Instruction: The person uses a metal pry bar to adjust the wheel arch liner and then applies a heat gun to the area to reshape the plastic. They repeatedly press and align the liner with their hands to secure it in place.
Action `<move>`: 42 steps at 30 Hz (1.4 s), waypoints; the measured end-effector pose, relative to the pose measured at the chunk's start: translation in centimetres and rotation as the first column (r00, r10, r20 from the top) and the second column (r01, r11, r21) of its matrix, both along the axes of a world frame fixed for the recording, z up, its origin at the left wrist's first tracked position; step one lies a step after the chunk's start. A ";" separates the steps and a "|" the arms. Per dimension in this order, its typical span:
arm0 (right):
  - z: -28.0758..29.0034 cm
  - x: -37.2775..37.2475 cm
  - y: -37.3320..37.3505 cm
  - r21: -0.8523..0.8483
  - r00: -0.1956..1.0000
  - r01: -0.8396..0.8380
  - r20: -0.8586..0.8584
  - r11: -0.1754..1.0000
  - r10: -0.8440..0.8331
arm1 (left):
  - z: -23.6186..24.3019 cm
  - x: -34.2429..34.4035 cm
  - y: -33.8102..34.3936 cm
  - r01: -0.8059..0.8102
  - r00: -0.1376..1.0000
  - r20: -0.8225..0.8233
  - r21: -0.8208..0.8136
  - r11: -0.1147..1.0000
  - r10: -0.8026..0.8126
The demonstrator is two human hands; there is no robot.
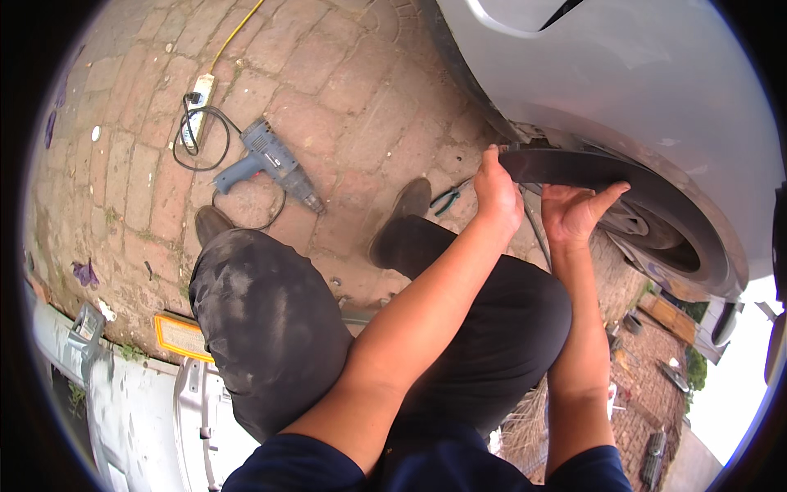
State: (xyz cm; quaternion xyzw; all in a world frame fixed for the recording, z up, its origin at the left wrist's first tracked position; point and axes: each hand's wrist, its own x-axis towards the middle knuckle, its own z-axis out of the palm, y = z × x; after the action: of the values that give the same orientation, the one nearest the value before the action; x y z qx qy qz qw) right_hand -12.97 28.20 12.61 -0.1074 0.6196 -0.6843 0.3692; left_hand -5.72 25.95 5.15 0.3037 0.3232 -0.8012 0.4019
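Observation:
A wide, dark, curved strip point(557, 166) lies along the wheel arch of a silver car point(623, 82), at the upper right. Where it meets the dark tyre point(707, 238) I cannot tell. My left hand point(498, 193) grips the strip's near-left end, the thumb up at its edge. Just right of it, my right hand point(570, 215) is under the strip's lower edge. Its thumb points right and presses on the strip, while its fingers curl beneath, partly hidden. The wheel rim point(643, 223) shows beyond the right hand.
A blue-grey heat gun point(275, 160) lies on the brick paving, its cord coiled by a white power strip point(195, 115). Teal-handled pliers point(447, 199) lie by my shoe. Silver body panels point(135, 394) and a yellow-framed plate point(182, 335) are at lower left.

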 end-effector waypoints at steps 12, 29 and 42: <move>-1.1 -1.5 0.6 0.037 0.985 -0.091 0.150 0.995 0.085 | -0.2 0.2 -0.9 0.194 0.967 0.190 -0.120 0.974 -0.169; -3.8 -4.4 6.6 0.001 0.954 0.072 0.291 0.997 -0.069 | -1.0 3.1 -0.6 0.493 0.839 0.405 -0.282 0.823 -0.364; -10.0 -2.1 3.5 0.189 0.979 -0.110 -0.149 0.976 0.140 | 0.8 6.0 0.6 0.755 0.632 0.763 -0.566 0.332 -0.138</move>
State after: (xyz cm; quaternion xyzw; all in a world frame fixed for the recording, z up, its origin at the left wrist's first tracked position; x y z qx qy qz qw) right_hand -15.10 31.73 2.65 -0.1676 0.6988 -0.5898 0.3685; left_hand 0.29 26.58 5.97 0.3742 -0.3684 -0.7895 0.3176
